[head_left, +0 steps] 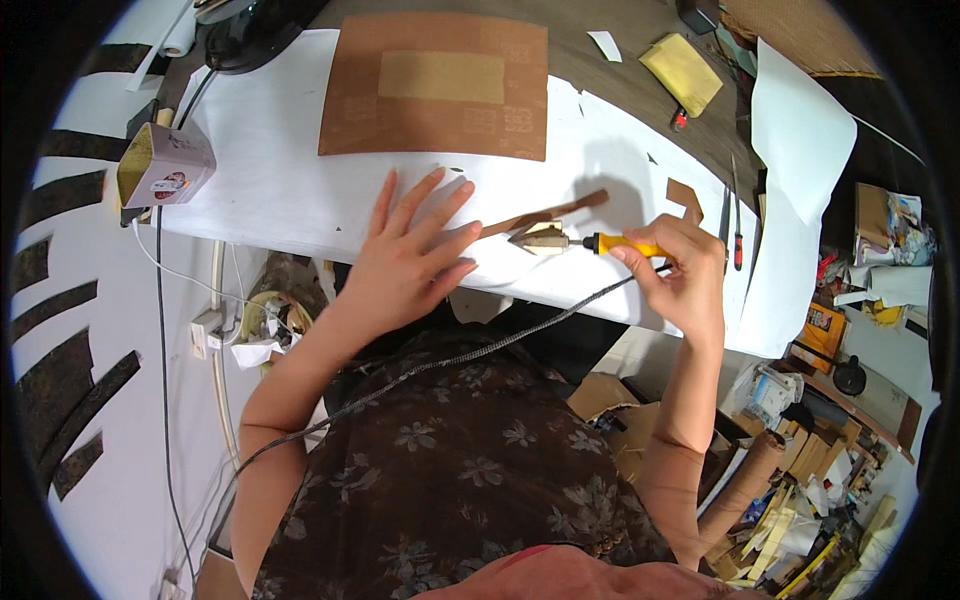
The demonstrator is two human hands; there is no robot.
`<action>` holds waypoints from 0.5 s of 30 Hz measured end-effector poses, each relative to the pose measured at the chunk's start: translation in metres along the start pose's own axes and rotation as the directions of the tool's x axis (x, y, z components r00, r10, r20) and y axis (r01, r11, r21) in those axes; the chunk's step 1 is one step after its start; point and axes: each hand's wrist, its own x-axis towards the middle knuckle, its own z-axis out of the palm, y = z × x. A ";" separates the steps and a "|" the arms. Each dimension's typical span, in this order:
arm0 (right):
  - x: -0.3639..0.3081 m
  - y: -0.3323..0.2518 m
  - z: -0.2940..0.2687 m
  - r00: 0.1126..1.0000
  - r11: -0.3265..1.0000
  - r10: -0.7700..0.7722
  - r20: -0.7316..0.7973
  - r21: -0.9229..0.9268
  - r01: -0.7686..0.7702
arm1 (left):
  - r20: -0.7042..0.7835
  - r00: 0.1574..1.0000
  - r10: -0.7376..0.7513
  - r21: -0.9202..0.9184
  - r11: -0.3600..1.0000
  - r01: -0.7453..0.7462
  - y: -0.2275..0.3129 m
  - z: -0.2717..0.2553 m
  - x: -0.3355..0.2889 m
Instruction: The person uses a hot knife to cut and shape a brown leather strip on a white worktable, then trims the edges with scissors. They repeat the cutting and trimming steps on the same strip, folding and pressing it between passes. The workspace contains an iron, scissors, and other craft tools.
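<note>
Right now the right hand (680, 275) is clamped around the yellow handle of a corded iron (610, 243), its tip pointing toward nine o'clock and resting on a small pale, pointed piece (545, 239) on the white sheet (290, 190). The cord (480, 345) trails from the handle toward seven o'clock, across the person's lap. The left hand (415, 255) lies flat on the sheet with fingers spread, gripping nothing; its fingertips sit at the near end of a thin brown strip (545, 213) that runs toward two o'clock just above the pale piece. Whether the strip and the pale piece touch under the tip I cannot tell.

By the look of it, the step in hand is pressing the hot tip onto the pale piece while the flat hand steadies the work. The next move would call for a steady, slow draw of the tip along the piece, with the left fingers kept clear of the metal end, which lies just beside them.

At twelve o'clock from the hands lies a brown card (435, 85) with a lighter rectangle in its middle. A small brown scrap (685, 197) sits at one o'clock from the right hand, and a red-handled tool (737, 225) lies at its three o'clock. A yellow pad (682, 72) rests farther off toward one o'clock.
</note>
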 end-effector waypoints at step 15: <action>0.007 -0.027 0.052 0.998 0.992 -0.058 0.011 0.109 0.056 | -0.125 0.983 -0.137 -0.269 0.958 0.100 -0.029 -0.031 -0.013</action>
